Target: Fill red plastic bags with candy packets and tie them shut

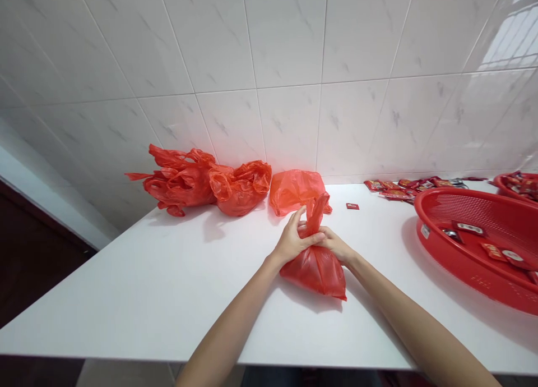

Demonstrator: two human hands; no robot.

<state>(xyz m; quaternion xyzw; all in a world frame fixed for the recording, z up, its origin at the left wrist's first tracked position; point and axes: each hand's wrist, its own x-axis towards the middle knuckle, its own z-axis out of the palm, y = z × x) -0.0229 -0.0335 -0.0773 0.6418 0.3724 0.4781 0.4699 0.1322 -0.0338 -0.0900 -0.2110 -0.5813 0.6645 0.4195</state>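
A filled red plastic bag (315, 272) rests on the white table, its neck gathered and its top sticking up. My left hand (293, 238) is closed around the neck from the left, thumb laid across the front. From the right, my right hand (333, 245) also grips the neck, with its fingers partly hidden behind the bag and the other hand. What fills the bag cannot be made out through the plastic. Just behind it lies a flat red plastic bag (290, 190).
Two full red bags (185, 179) (241, 188) stand at the back left against the tiled wall. A large red basket (462, 263) with several small packets is at the right. More red packets (397, 194) lie behind it, and a single packet (352, 206) lies nearer.
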